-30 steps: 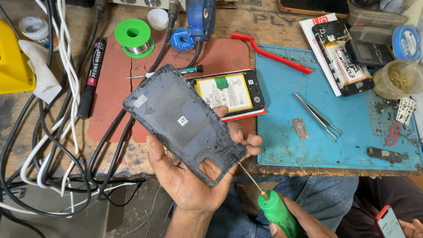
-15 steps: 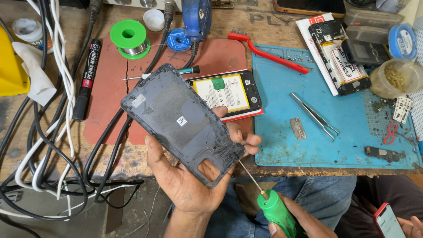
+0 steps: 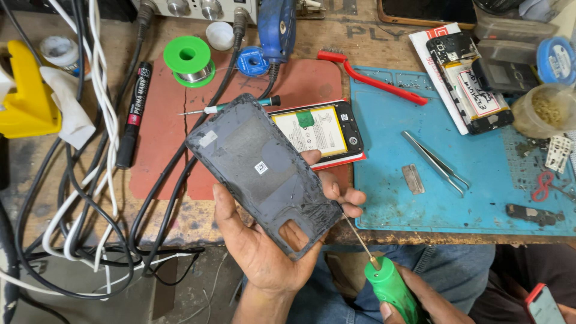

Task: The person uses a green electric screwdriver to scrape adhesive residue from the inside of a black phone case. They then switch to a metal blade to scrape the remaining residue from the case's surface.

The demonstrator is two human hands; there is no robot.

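Wooden and worn, the surface (image 3: 360,36) carries two mats: a blue mat (image 3: 480,198) on the right and a reddish mat (image 3: 162,150) to its left, with a tangle of black and white cables (image 3: 90,198) running off the left edge. On the reddish mat lies an opened phone (image 3: 315,132) with its battery showing, partly hidden by the thing in hand.

That thing is a dark grey phone back cover (image 3: 261,171), held up above the surface's near edge, inner side toward the camera, tilted with its camera cut-out at the lower end. It looks thin, light and a little flexible, probably plastic, with patches of old adhesive round the rim that would make it tacky rather than slippery. Judged from its thinness, it is best held by the long edges, since bending it across the cut-out corner could crack it.

The left hand (image 3: 270,258) does just that: palm beneath, thumb on the left edge, fingers curled round the right edge. The right hand (image 3: 414,297) is closed round a green-handled screwdriver (image 3: 390,288), whose thin shaft points up to the cover's lower right corner.

Metal tweezers (image 3: 435,162) lie on the blue mat.
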